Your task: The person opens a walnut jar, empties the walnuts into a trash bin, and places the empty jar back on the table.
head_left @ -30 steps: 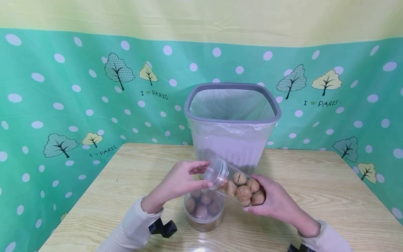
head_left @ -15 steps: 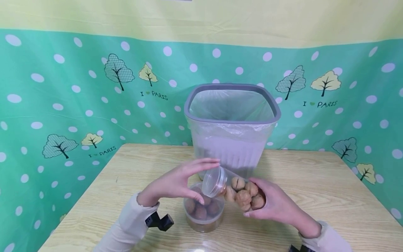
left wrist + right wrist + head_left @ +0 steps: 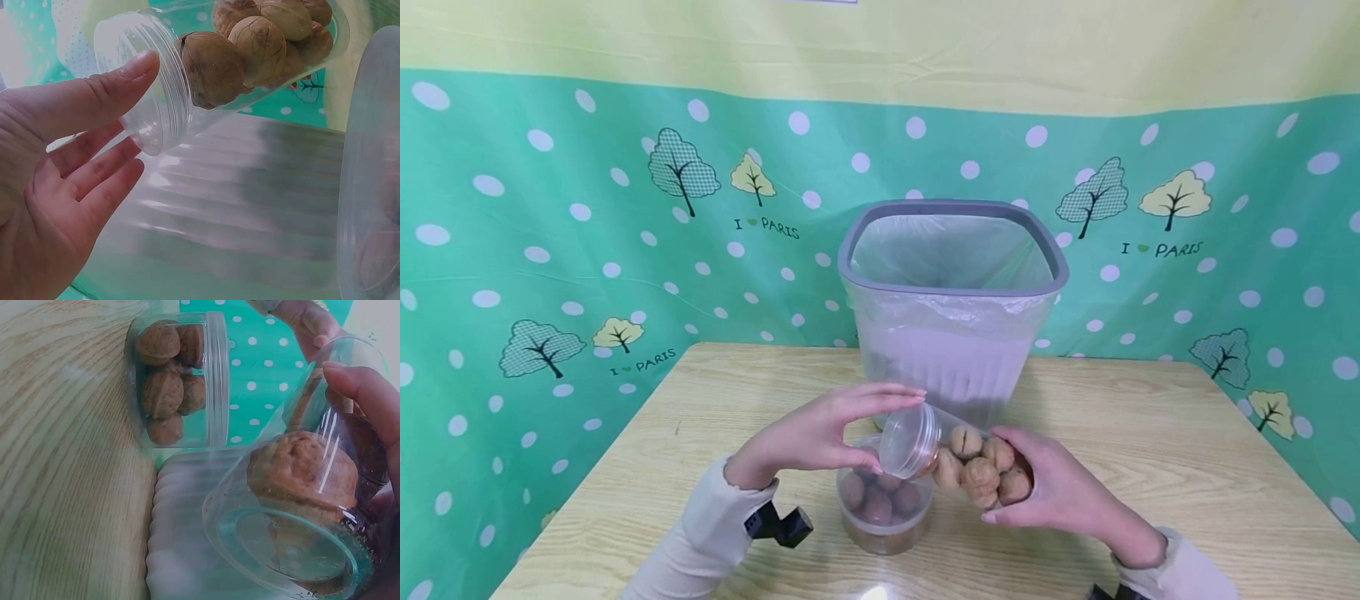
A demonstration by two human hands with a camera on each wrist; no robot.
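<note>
Broadly, a green cloth backdrop (image 3: pixel 737 292) with white dots, printed trees and the words "I PARIS" about a small heart filled the rear of the scene beneath a pale yellow band. Before it extended a wood-grained table (image 3: pixel 1150 450). A ribbed, pale waste bin (image 3: pixel 951 350) with a grey rim stood toward the table's far edge, its mouth lined with a translucent bag (image 3: pixel 955 250). Two light sleeves (image 3: pixel 688 533) entered from the near side. The clear held jar (image 3: pixel 946 423) lay aslant between the hands, in front of the bin's lower part, its capped end toward the person's left. The right hand (image 3: pixel 1060 483) was clamped round the base end of this jar, thumb and fingers on opposite sides. The left hand (image 3: pixel 823 429) was curved about the screw lid (image 3: pixel 906 442), its thumb against the side in the left wrist view; how firmly it pressed could not be told. A shorter standing jar (image 3: pixel 883 542) rested upright on the table, nearer the person than the bin. A black wrist device (image 3: pixel 778 525) projected from the left cuff. Smallest were the brown walnuts (image 3: pixel 980 479), gathered mostly toward the base of the held jar, with further nuts (image 3: pixel 877 507) inside the standing one.
</note>
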